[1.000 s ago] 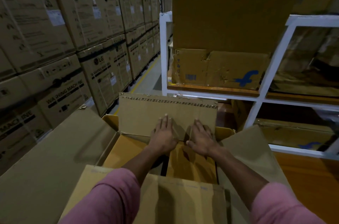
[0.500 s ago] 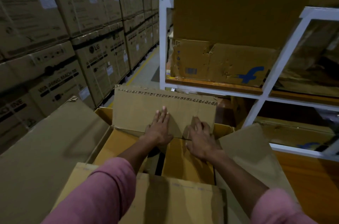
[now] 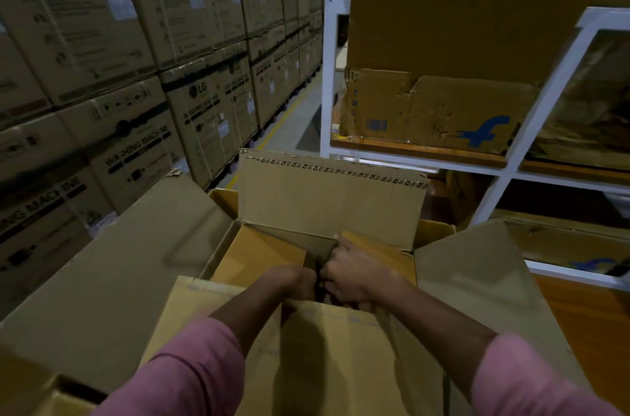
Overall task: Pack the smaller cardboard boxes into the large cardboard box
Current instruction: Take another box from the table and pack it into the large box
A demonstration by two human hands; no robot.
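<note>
Left hand [image 3: 289, 282] and right hand [image 3: 358, 276] down among smaller boxes [image 3: 259, 258] in large box [image 3: 112, 265]; grips unclear. Probably light, stiff; best taken by edges.

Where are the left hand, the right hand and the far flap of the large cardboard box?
left hand [image 3: 294, 282], head view, on the back of the hand.
right hand [image 3: 356, 274], head view, on the back of the hand.
far flap [image 3: 327, 201], head view, on the middle of its upright inner face.
</note>
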